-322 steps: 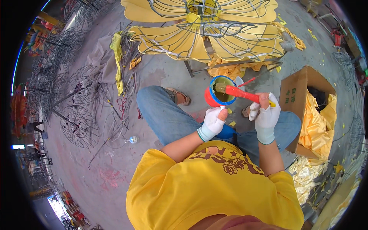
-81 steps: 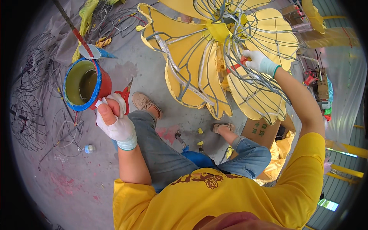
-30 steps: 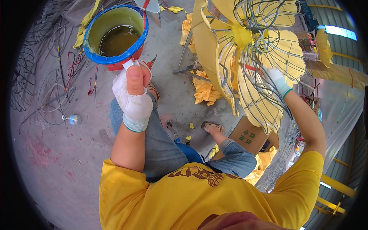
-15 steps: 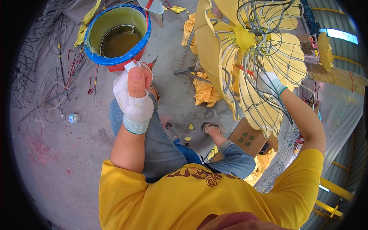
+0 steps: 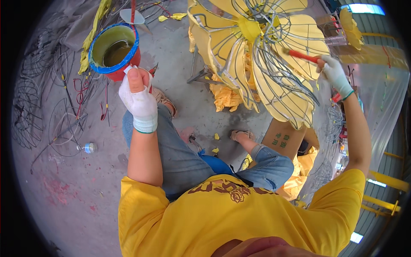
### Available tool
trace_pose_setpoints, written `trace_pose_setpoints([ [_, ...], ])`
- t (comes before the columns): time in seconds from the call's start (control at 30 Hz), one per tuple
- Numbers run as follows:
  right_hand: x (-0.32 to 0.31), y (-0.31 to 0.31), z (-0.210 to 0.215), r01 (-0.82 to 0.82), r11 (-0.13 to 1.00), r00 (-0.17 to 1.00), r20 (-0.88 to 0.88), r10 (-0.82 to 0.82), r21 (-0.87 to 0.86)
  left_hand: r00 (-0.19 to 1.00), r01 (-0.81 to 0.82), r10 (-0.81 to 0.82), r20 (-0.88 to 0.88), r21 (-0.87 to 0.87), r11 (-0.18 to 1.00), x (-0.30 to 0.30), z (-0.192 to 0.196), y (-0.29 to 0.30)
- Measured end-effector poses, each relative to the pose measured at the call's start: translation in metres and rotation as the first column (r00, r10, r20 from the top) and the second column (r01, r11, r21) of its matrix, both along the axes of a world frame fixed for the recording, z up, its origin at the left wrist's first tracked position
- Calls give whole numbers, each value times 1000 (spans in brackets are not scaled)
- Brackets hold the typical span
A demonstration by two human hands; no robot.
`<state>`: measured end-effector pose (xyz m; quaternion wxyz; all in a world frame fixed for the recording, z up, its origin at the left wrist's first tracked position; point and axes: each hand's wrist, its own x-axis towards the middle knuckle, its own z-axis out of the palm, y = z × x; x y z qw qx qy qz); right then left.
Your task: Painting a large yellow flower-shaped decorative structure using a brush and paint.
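Observation:
My left hand (image 5: pixel 139 96), in a white fingerless glove, is closed on the pale handle of a small red bucket (image 5: pixel 116 76) with a blue rim. Murky yellowish liquid (image 5: pixel 117 52) lies in the tilted bucket. A dark pointed tool (image 5: pixel 153 68) shows beside my left fingers; its kind and whether I hold it are unclear. My right hand (image 5: pixel 336 76), gloved likewise, grips a red-handled brush (image 5: pixel 302 55). The brush's bristles point left, in front of a petal of a large yellow flower (image 5: pixel 295 100) built on grey wire frames.
A cardboard box (image 5: pixel 282 139) and crumpled yellow cloth (image 5: pixel 227 96) lie below the flower. Bent wire frames (image 5: pixel 32 103) and a plastic bottle (image 5: pixel 89 147) are on the floor at left. Plastic sheeting (image 5: pixel 385 98) hangs at right. A metal stand leg (image 5: pixel 198 77) stands by the flower.
My right hand and the brush have come out from among the wires and moved right and up. The bucket appears slightly farther left and smaller; the flower sits farther left in view.

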<state>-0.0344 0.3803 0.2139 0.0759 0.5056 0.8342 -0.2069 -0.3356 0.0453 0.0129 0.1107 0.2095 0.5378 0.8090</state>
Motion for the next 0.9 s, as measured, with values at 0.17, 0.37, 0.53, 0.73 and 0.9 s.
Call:
trace_pose_setpoints([
  [0.17, 50, -72, 31, 255, 954, 776, -622, -107, 155, 999, -1, 0, 33, 17, 1000, 2, 4, 2],
  [0.37, 104, -199, 14, 292, 956, 382, -917, -116, 0, 994, 36, -41, 101, 57, 998, 7, 7, 4],
  [0.53, 64, -225, -46, 160, 924, 845, -532, 54, 348, 983, 80, -102, 156, 142, 987, 9, 5, 9],
  [0.73, 9, -166, -120, -123, 860, 945, -206, 254, 496, 987, 48, -70, 146, 150, 988, 8, 2, 10],
  [0.9, -14, -136, -153, -207, 875, 971, -18, 239, 438, 978, -8, -7, 206, 76, 997, 3, 7, 6],
])
